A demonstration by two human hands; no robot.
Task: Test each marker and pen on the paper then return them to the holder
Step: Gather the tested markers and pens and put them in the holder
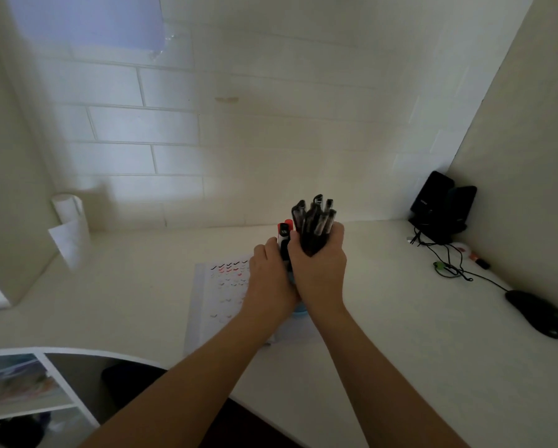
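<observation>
Two hands meet over the middle of the tabletop (400, 334). The right hand (319, 273) has its fingers and thumb wrapped tightly round a bundle of black pens (315, 221), whose capped ends fan upward above the fist. The left hand (269, 279) lies just beside it, touching it at the heel, with fingers curved round the left side of the blue holder (298, 313); its fingertips are hidden. Only slivers of the holder show, between the palms and beneath the wrists. Markers (284, 236) with red and black caps stand upright between the two hands, their lower barrels concealed.

Paper (219, 292) lies flat on the tabletop to the left of the holder and partly under the left forearm; it bears rows of short black and red check strokes, fading toward the near edge.

Black speakers (442, 205) stand in the far right corner, with dark cables (449, 263) trailing from them toward a black mouse (536, 313) near the right edge. A roll of white paper (72, 227) stands at the far left corner.
</observation>
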